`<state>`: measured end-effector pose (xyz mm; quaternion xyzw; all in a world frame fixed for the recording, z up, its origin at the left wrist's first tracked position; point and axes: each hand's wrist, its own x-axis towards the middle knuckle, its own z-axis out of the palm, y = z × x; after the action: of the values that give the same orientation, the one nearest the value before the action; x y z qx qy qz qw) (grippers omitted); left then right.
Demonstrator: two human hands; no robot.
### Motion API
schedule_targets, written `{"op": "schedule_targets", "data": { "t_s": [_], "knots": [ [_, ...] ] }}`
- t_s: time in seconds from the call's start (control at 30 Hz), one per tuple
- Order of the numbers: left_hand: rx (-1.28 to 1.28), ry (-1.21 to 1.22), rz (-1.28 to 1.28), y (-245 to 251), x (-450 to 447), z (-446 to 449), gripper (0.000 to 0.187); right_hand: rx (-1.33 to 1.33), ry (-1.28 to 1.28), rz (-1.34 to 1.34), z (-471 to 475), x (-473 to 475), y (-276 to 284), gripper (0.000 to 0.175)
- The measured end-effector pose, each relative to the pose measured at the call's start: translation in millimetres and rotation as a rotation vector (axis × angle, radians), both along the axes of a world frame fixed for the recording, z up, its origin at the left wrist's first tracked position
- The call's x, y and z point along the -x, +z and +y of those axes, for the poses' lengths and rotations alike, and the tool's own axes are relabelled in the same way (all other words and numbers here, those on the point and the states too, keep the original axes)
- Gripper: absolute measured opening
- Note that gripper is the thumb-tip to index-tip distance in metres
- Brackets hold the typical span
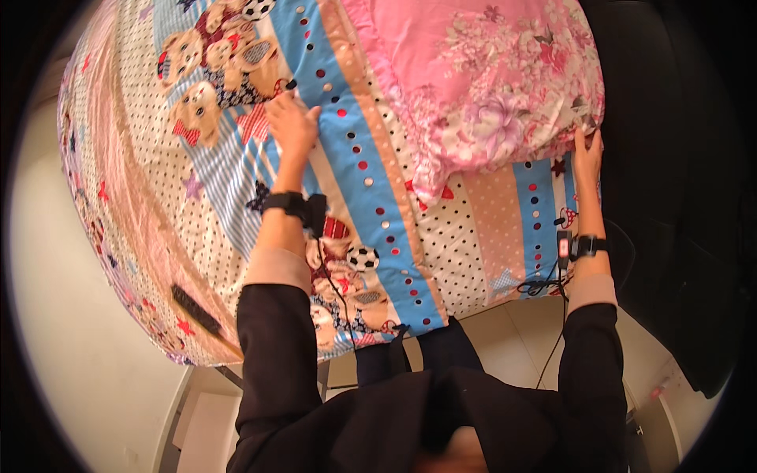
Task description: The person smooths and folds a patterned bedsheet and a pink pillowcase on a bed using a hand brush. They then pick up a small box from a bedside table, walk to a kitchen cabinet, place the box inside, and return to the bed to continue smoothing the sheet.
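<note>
A quilt (pixel 361 148) printed with teddy bears, footballs, stars and blue dotted stripes covers the bed before me. My left hand (pixel 293 127) rests palm down on it, beside a printed bear, with its fingers somewhat spread. On the quilt's right part lies a pink floral pillow (pixel 408 23) with a ruffled edge. My right hand (pixel 586 155) is at the pillow's lower right corner, fingertips touching its edge; whether they pinch the fabric cannot be told. Both wrists wear black straps with small devices and cables.
A dark-bristled brush (pixel 195 308) with a light handle lies on the quilt's lower left. A large black surface (pixel 656 148) runs along the right side. Tiled floor (pixel 508 337) shows below the quilt, and an open drawer or cabinet (pixel 204 425) stands at the lower left.
</note>
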<state>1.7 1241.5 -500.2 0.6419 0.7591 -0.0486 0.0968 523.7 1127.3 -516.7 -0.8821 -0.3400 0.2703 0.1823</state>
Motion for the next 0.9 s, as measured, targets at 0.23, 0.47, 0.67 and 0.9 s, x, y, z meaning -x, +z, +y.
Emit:
{"op": "schedule_targets", "data": {
  "t_s": [0.23,0.47,0.67,0.9],
  "knots": [
    [0.602,-0.606,-0.276,79.5,-108.7,-271.1,0.069,0.149,0.929,-0.062,-76.2,89.7,18.4,0.069],
    [1.257,-0.513,-1.039,120.5,-210.0,-376.0,0.068,0.044,0.679,-0.014,-100.1,80.5,16.0,0.057],
    [0.685,0.750,-1.565,79.1,-150.9,-306.4,0.042,0.085,1.017,0.518,-133.0,135.7,30.4,0.026],
    [-0.392,0.758,-0.212,93.3,47.8,-305.6,0.046,0.297,1.305,0.254,-233.2,108.4,23.8,0.025]
  ]
}}
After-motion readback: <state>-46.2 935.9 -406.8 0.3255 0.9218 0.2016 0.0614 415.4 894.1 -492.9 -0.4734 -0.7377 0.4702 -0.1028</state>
